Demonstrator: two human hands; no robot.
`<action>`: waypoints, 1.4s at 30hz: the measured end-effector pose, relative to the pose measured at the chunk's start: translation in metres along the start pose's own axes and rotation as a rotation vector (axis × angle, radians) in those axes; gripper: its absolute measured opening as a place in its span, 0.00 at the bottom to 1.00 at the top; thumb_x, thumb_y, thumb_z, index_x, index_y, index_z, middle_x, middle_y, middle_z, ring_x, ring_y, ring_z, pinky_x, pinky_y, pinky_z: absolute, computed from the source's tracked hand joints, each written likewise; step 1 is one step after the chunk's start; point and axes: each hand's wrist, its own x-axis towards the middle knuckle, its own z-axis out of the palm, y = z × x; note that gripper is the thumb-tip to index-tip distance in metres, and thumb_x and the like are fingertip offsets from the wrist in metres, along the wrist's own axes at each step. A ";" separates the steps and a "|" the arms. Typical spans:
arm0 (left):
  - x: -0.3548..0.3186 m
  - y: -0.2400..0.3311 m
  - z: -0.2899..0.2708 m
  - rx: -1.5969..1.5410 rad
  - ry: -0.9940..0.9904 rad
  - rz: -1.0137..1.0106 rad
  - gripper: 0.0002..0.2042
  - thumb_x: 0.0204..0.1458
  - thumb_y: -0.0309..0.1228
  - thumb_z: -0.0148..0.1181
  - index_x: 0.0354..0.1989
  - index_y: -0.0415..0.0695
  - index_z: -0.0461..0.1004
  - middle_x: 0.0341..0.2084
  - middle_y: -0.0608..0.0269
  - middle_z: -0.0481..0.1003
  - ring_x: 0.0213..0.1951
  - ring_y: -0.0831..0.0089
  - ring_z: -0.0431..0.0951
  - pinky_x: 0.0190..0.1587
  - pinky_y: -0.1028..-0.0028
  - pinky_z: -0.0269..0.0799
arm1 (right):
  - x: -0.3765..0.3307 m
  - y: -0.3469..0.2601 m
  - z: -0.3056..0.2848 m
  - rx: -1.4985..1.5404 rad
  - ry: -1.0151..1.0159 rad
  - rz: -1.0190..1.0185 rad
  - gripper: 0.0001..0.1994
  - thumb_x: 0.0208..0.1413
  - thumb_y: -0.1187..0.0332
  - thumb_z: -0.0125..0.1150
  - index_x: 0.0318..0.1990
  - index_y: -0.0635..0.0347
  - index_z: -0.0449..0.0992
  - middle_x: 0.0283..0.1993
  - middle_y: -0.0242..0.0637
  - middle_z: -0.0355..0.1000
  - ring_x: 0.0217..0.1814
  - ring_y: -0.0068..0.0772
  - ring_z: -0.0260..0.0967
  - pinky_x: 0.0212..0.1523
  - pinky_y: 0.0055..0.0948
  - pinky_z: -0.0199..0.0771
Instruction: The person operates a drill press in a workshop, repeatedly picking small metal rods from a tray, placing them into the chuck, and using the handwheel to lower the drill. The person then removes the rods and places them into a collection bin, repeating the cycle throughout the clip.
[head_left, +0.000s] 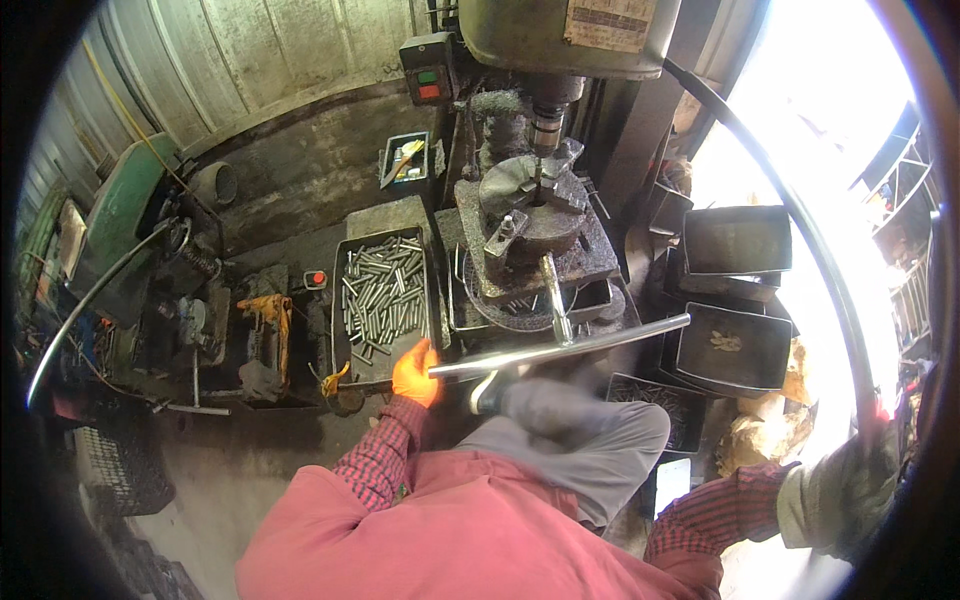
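Note:
My left hand (415,374), in an orange glove, is closed round the left end of a long shiny crossbar. The bar looks like the handle of a chuck key (590,343), its stem reaching up to the jaw chuck (535,205) on the drill press table. Above the chuck hangs the drill spindle (547,125). At the far right, my right hand (840,492), in a pale grey glove, is at the lower end of a long lever (825,240) running down from the drill head. Its fingers are partly lost in the dark rim.
A tray (385,378) of short metal pins stands left of the press. Dark bins (735,345) are stacked at right. A switch box (428,70) with green and red buttons is on the wall. Another machine (130,220) stands at left. My blurred leg (590,415) is below the bar.

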 end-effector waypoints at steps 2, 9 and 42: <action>-0.020 0.006 0.000 0.117 -0.081 0.082 0.14 0.62 0.29 0.64 0.52 0.35 0.81 0.43 0.51 0.85 0.47 0.68 0.85 0.53 0.71 0.77 | -0.018 0.008 0.013 0.321 -0.001 -0.009 0.21 0.67 0.44 0.56 0.47 0.52 0.79 0.38 0.27 0.77 0.37 0.25 0.75 0.40 0.27 0.72; -0.044 0.018 0.021 0.207 -0.157 0.007 0.13 0.64 0.36 0.63 0.47 0.39 0.84 0.32 0.54 0.85 0.36 0.70 0.85 0.40 0.69 0.77 | -0.049 0.014 0.045 0.399 -0.009 -0.005 0.23 0.68 0.45 0.54 0.47 0.55 0.82 0.37 0.26 0.81 0.33 0.22 0.78 0.34 0.20 0.75; -0.045 0.047 0.024 -0.061 -0.304 0.017 0.09 0.64 0.25 0.59 0.47 0.34 0.82 0.39 0.57 0.85 0.41 0.74 0.83 0.47 0.73 0.76 | -0.030 -0.081 -0.055 -2.502 -0.647 -0.483 0.28 0.66 0.34 0.47 0.18 0.39 0.63 0.14 0.14 0.48 0.14 0.17 0.43 0.26 0.24 0.45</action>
